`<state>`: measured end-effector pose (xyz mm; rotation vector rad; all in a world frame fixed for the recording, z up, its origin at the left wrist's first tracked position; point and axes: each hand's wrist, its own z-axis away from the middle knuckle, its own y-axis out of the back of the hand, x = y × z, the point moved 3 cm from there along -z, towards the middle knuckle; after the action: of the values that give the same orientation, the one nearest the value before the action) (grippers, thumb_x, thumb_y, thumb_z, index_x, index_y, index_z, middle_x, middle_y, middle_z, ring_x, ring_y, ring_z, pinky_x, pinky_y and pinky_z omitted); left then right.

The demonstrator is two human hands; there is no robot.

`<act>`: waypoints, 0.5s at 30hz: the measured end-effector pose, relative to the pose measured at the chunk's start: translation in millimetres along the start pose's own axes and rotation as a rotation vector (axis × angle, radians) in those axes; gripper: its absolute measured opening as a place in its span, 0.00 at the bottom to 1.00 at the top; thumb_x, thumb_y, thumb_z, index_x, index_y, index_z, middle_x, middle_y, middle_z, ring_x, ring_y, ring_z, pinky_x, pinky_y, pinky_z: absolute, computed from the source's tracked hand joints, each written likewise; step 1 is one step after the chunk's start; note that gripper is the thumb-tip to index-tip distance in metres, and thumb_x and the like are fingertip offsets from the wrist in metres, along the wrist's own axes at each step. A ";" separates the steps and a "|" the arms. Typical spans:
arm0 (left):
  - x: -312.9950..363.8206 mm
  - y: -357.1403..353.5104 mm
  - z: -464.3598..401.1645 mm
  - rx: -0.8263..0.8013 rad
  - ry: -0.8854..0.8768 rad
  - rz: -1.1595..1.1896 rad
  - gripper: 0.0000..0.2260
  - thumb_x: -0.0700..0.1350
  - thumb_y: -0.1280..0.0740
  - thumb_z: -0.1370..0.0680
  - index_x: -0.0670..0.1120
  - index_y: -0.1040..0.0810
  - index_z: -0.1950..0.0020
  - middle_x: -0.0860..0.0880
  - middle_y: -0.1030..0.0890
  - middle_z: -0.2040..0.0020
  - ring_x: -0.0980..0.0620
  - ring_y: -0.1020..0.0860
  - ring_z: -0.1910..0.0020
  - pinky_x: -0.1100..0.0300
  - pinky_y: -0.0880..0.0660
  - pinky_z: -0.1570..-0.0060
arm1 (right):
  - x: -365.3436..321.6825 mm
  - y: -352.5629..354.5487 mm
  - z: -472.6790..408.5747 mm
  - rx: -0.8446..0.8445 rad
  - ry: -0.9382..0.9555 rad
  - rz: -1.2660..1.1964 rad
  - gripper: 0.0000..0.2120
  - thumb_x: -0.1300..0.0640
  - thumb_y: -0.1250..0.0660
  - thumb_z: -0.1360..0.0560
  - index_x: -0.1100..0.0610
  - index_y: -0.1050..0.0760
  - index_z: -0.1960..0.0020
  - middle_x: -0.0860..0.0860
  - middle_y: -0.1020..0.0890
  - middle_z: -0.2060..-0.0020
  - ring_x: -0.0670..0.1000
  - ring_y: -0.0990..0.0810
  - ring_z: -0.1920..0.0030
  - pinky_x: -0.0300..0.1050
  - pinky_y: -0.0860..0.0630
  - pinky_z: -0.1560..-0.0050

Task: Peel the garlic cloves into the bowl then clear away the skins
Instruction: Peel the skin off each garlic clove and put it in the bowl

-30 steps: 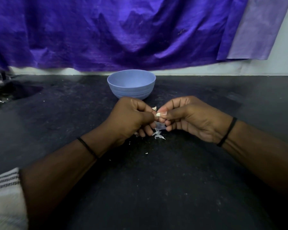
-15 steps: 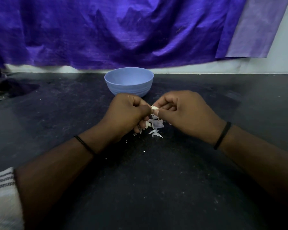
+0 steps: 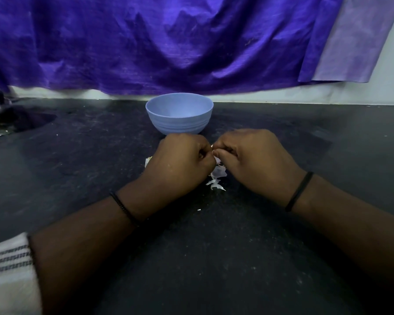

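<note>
Pinching a garlic clove [image 3: 212,148], barely visible, between both sets of curled fingers: left hand [image 3: 182,159] and right hand [image 3: 255,155] are now sitting knuckles-up, closer together than before. Skins [image 3: 217,178] are lying on the tabletop [image 3: 77,167] beneath; bowl [image 3: 179,117] is just behind.

No legible txt, labels, brands or nos. anywhere in the head view.

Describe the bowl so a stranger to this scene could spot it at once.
Start at the purple cloth hanging along the back wall, then drop to the dark counter below it. The bowl stands there, just beyond the two hands. It is pale blue and round with ridged sides, the only dish on the counter.
</note>
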<state>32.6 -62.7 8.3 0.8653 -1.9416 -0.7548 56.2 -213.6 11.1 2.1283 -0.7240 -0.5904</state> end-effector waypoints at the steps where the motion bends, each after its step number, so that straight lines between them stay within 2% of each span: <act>1: 0.3 0.2 0.1 0.004 -0.007 -0.005 0.06 0.46 0.32 0.24 0.48 0.15 0.57 0.53 0.18 0.64 0.57 0.22 0.65 0.53 0.23 0.60 | -0.8 -0.1 0.4 0.006 -0.009 -0.002 0.05 0.56 0.32 0.25 0.55 0.18 0.55 0.50 0.16 0.62 0.50 0.20 0.60 0.45 0.26 0.59; 6: -0.5 0.6 -0.6 0.003 -0.005 -0.016 0.06 0.47 0.31 0.24 0.49 0.15 0.58 0.54 0.18 0.65 0.58 0.22 0.64 0.56 0.24 0.59 | -2.7 -0.7 1.4 0.027 -0.058 -0.043 0.03 0.57 0.29 0.26 0.54 0.16 0.56 0.50 0.16 0.63 0.49 0.19 0.61 0.46 0.24 0.59; 11: 0.5 1.7 0.2 -0.017 0.015 -0.006 0.06 0.46 0.31 0.24 0.49 0.15 0.58 0.54 0.18 0.65 0.59 0.22 0.65 0.58 0.25 0.60 | -3.6 -1.3 2.3 0.008 -0.079 -0.075 0.04 0.58 0.30 0.25 0.54 0.17 0.57 0.49 0.16 0.64 0.49 0.19 0.63 0.48 0.23 0.60; 15: -0.5 0.5 -0.3 -0.046 0.011 -0.024 0.06 0.45 0.31 0.24 0.48 0.16 0.59 0.53 0.18 0.65 0.57 0.22 0.65 0.53 0.23 0.60 | -4.7 -2.1 2.1 -0.004 -0.078 -0.093 0.05 0.59 0.30 0.25 0.55 0.18 0.60 0.49 0.17 0.66 0.48 0.21 0.65 0.48 0.22 0.62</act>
<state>32.9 -62.1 8.6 0.8648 -1.8997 -0.8038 52.2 -210.5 9.0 2.1544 -0.6682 -0.7272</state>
